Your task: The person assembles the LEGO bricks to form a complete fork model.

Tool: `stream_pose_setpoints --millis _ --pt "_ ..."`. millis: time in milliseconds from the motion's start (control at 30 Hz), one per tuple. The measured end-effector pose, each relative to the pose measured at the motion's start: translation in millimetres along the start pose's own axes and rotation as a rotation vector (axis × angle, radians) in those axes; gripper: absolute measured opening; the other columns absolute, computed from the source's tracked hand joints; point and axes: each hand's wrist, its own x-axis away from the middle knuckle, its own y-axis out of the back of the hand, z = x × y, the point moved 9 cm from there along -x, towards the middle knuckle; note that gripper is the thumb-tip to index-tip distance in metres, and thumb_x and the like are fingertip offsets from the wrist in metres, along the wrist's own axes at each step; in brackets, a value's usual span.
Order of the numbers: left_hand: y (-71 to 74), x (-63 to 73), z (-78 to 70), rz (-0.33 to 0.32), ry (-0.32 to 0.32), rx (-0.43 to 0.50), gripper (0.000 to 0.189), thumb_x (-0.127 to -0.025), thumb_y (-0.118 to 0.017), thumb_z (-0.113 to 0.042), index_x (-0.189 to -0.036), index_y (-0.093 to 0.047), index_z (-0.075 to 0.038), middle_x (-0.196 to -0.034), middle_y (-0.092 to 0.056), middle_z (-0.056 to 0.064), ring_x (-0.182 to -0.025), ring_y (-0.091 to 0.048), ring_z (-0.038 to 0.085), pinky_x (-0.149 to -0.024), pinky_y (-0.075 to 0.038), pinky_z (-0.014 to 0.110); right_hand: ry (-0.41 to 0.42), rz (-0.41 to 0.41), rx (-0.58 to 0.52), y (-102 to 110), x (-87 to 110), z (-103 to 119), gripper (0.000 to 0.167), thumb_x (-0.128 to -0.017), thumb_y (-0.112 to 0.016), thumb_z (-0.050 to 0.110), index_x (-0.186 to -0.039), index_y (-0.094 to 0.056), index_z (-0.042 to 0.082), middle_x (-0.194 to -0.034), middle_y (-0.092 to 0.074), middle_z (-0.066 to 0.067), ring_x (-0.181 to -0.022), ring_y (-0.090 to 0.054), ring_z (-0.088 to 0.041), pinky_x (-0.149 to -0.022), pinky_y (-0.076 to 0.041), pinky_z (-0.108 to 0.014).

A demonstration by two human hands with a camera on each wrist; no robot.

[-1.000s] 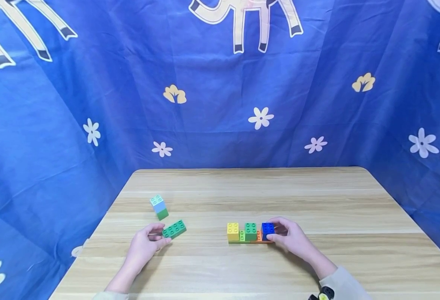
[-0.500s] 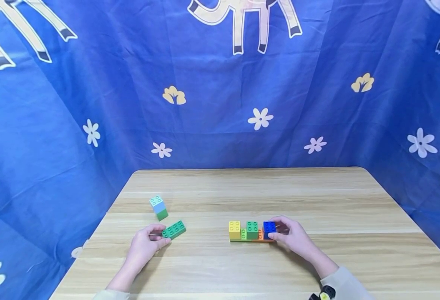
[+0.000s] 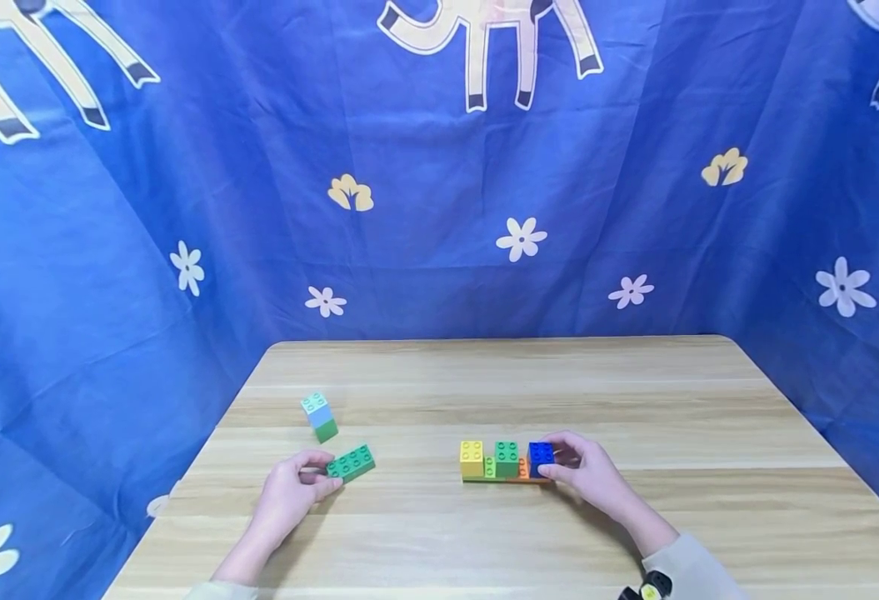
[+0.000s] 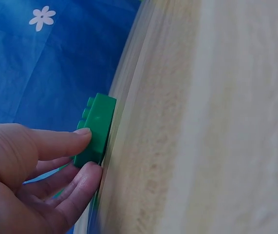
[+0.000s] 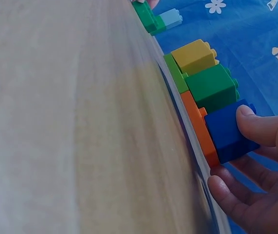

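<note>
On the left of the table, my left hand (image 3: 289,490) pinches the near end of a long green building brick (image 3: 352,463) between thumb and fingers, its studs facing up. My right hand (image 3: 591,477) grips a dark blue brick (image 5: 226,131) at the right end of a joined row. Under that row lie a lime green brick (image 5: 176,74) and an orange brick (image 5: 199,129), end to end. A yellow brick (image 3: 472,460) stands on the left end and a green square brick (image 3: 506,460) in the middle. Both builds appear to be on or very near the tabletop.
Behind the long green brick stands a small stack (image 3: 320,417) of light blue over green. A wooden table (image 3: 439,542) lies beneath everything. Blue patterned cloth (image 3: 424,250) hangs around its back and sides.
The joined row has slid slightly to the right together with my right hand. My left hand and the long green brick keep practically the same place.
</note>
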Motion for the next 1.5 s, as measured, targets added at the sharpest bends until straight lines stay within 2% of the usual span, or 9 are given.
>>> stream_pose_setpoints --millis 267,667,967,1233,1500 --pt "-3.8 0.6 -1.5 0.007 -0.021 0.021 0.038 -0.071 -0.08 -0.012 -0.106 -0.065 -0.003 -0.099 -0.066 0.01 -0.085 -0.064 0.02 -0.065 -0.052 0.023 -0.018 -0.014 -0.009 0.9 0.4 -3.4 0.043 -0.075 -0.077 0.022 -0.112 -0.061 0.007 -0.097 -0.065 -0.005 -0.088 -0.06 -0.019 -0.082 -0.05 -0.039" --pt "-18.6 3.8 -16.5 0.053 -0.027 0.098 0.036 -0.072 -0.079 -0.011 -0.105 -0.064 -0.004 -0.094 -0.066 0.008 -0.081 -0.064 0.017 -0.063 -0.052 0.026 -0.041 -0.054 -0.023 6.1 0.3 0.6 0.041 -0.075 -0.077 0.017 -0.112 -0.062 0.005 -0.1 -0.065 -0.006 -0.089 -0.061 -0.019 -0.083 -0.05 -0.037" --pt "-40.7 4.9 -33.9 0.108 -0.063 0.112 0.035 -0.072 -0.078 -0.007 -0.104 -0.065 -0.006 -0.078 -0.066 0.003 -0.077 -0.063 0.016 -0.06 -0.052 0.026 -0.054 -0.073 -0.025 8.3 -1.1 0.0 0.043 -0.075 -0.077 0.017 -0.113 -0.061 0.005 -0.1 -0.065 -0.006 -0.089 -0.061 -0.019 -0.082 -0.05 -0.037" --pt "-63.2 6.9 -53.7 0.188 -0.147 0.135 0.036 -0.071 -0.078 -0.007 -0.104 -0.064 -0.003 -0.083 -0.065 0.006 -0.075 -0.062 0.019 -0.057 -0.054 0.027 -0.053 -0.094 -0.038 9.8 -0.8 0.9 0.043 -0.076 -0.077 0.016 -0.114 -0.061 0.004 -0.103 -0.064 -0.008 -0.091 -0.06 -0.022 -0.082 -0.051 -0.038" --pt "-87.4 6.1 -65.2 0.278 -0.208 0.138 0.034 -0.073 -0.077 -0.01 -0.104 -0.064 -0.005 -0.081 -0.065 0.006 -0.072 -0.061 0.019 -0.053 -0.053 0.03 -0.067 -0.109 -0.041 13.1 -4.7 0.1 0.041 -0.076 -0.076 0.015 -0.113 -0.062 0.007 -0.101 -0.064 -0.008 -0.089 -0.061 -0.021 -0.081 -0.051 -0.035"
